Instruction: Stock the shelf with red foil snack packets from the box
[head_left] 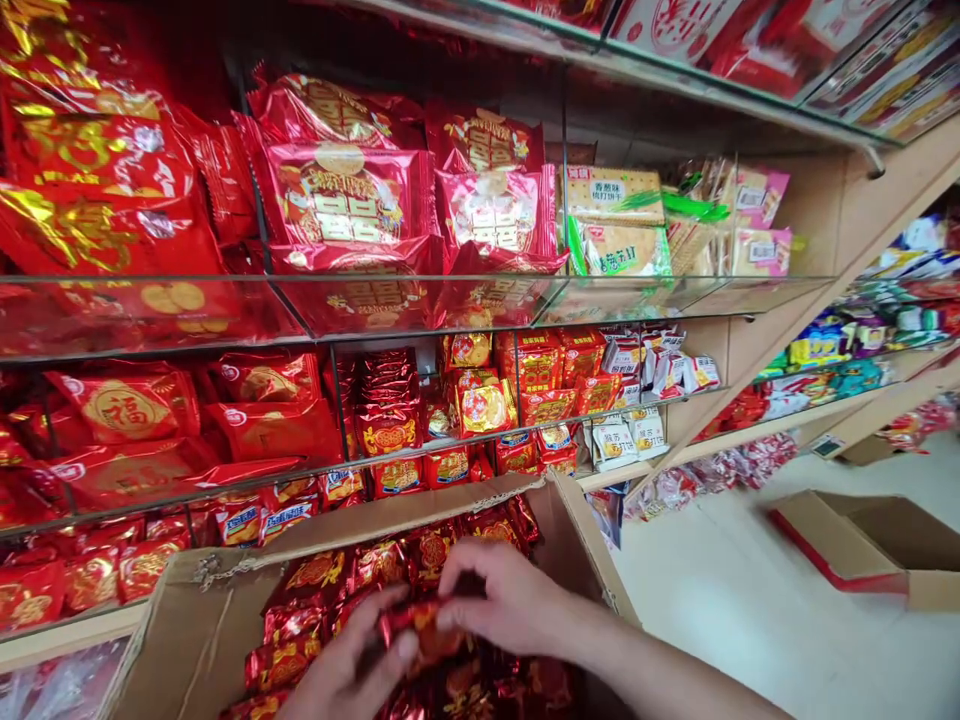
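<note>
Both hands are inside an open cardboard box (187,630) filled with small shiny red packets with gold print (315,570). Between them is one red snack packet (424,635), slightly blurred. My right hand (510,600) pinches its right end between thumb and curled fingers. The left end lies between the thumb and fingers of my left hand (360,650), closed around it. More packets lie beneath and around both hands, some in rows along the left of the box.
Behind the box rise glass-fronted shelves (420,300) stocked with red packets (345,200), green-and-clear cracker packs (622,240) and white packets (630,440). An open cardboard box (840,570) stands on the pale floor (697,620) at right. More stocked shelves (847,400) continue beyond.
</note>
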